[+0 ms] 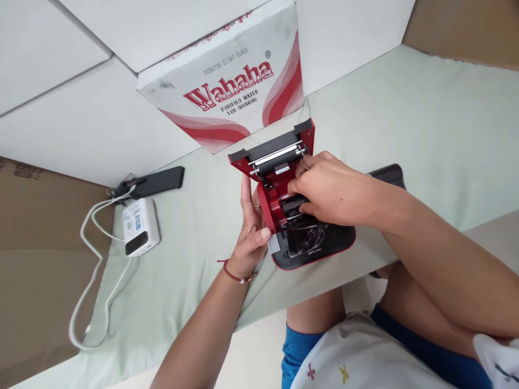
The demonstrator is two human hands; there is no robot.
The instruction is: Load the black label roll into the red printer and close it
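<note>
A red and black device [314, 243] with its hinged lid raised rests near the front edge of the cloth-covered surface. Inside the lid is a dark roller [275, 159] with a shiny metal bar. My left hand [251, 229] grips the device's left side, thumb on the front corner and fingers behind. My right hand [324, 189] reaches into the open compartment from the right, its fingers bent around the inner parts. Whatever those fingertips pinch is hidden. Glossy dark film or a window shows on the device's front part.
Behind the device stands a white and red Wahaha water carton [239, 92]. At left lie a white power bank [140, 227] with a looped white cable [83, 302] and a black phone-like object [159, 182]. Another black object [387, 175] lies behind my right wrist. Brown cardboard [52, 270] borders the left.
</note>
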